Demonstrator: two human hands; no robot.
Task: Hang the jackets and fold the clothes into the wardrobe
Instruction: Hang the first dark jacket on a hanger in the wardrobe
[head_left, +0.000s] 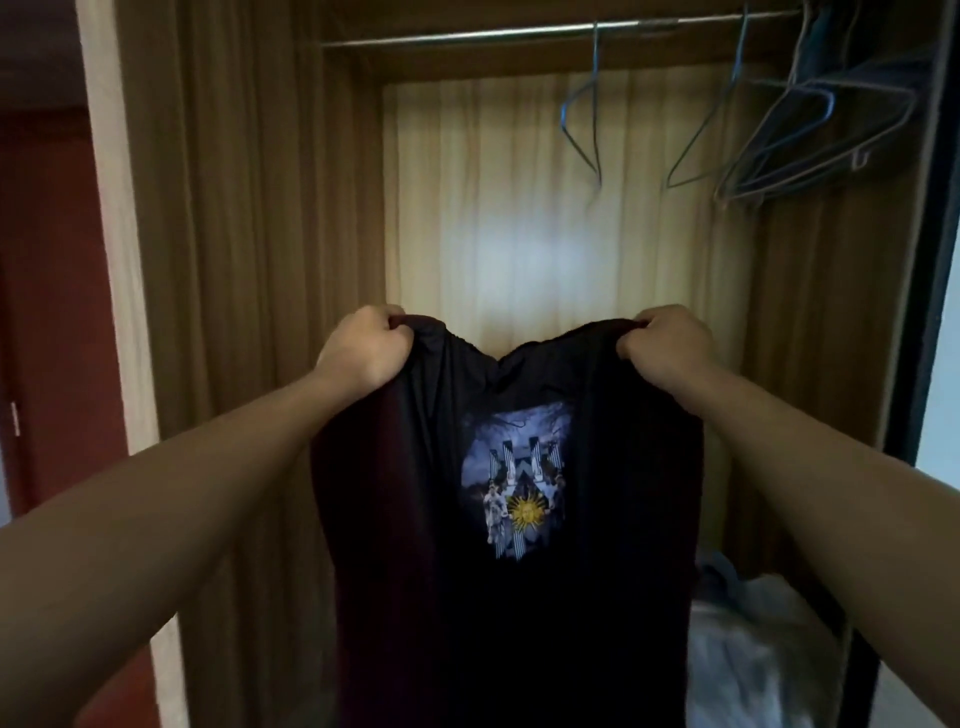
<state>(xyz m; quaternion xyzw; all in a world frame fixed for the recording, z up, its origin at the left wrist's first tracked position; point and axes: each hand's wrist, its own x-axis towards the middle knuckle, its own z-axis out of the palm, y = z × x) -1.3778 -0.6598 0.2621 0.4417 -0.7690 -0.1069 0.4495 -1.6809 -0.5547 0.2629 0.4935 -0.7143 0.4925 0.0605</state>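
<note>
Holding the black shirt (519, 623) up by its top edge, you have it hanging full length in front of the open wardrobe (249, 260), with its lower part running out of view at the bottom. The print (514, 488) faces you, roughly centred between your arms.

Your left grip (363, 348) is a closed fist, fingers curled over a bunched corner of the cloth. Your right grip (662, 345) pinches the opposite corner the same way. The two are held apart at about the same height, and the edge between them sags into a shallow dip. Holding it this way lets the fabric drop straight under its own weight, which probably serves to flatten it and show which side is which before a fold. I take this as the start of folding this garment, not hanging it, since it reads as a tee and not a jacket.

Behind the shirt, the back panel of the wardrobe is lit. Along the top runs the rail (467, 34), and bare wire hangers (789, 130) crowd toward its right end. Low on the right, inside the wardrobe, lies a pale heap (753, 639), too blurred to say if it is cloth or plastic.
</note>
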